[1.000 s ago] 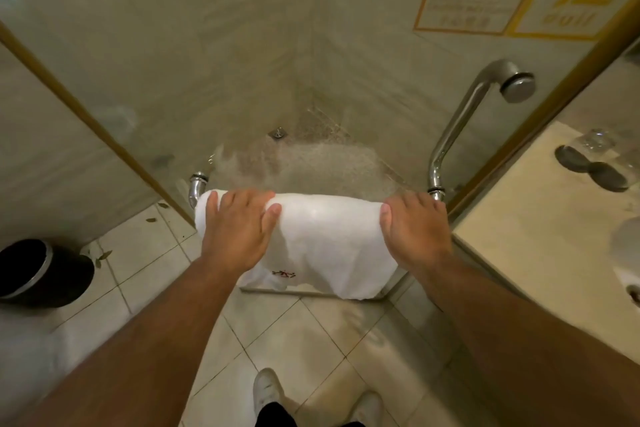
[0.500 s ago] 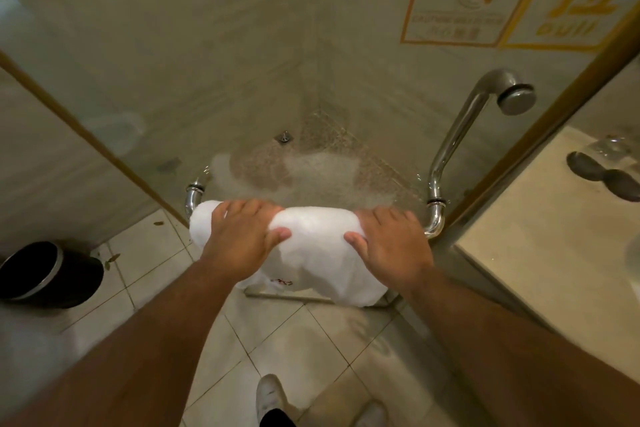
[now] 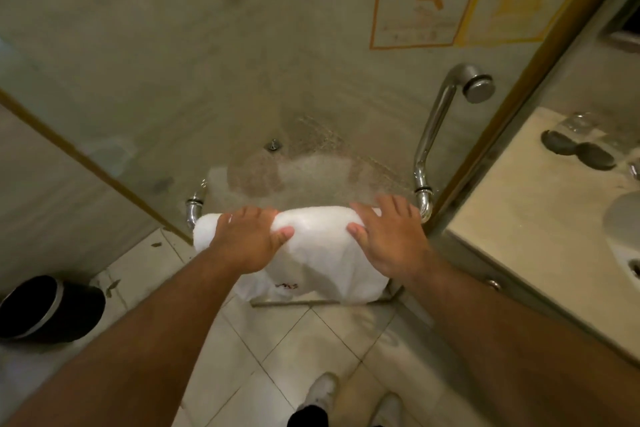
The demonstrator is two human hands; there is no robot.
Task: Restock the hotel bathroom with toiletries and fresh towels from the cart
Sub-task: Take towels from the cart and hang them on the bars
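Observation:
A white towel (image 3: pixel 318 243) hangs folded over the chrome bar (image 3: pixel 192 208) low on the glass shower door (image 3: pixel 277 80). It has a small red mark near its lower edge. My left hand (image 3: pixel 246 239) grips the towel's left part, fingers curled over the top and thumb on the front. On the right part lies my right hand (image 3: pixel 388 239), its fingers straight and spread, the thumb touching the front. The bar's middle is hidden under the towel.
A curved chrome door handle (image 3: pixel 436 121) rises at the bar's right end. A beige vanity counter (image 3: pixel 519 218) with dark round lids (image 3: pixel 575 149) and a basin edge stands right. A black bin (image 3: pixel 48 308) sits on the tiled floor at left. My shoes (image 3: pixel 322 388) are below.
Both hands slid inward from the towel's ends toward its middle. The right hand's fingers have since straightened and spread. The view tilted up a little.

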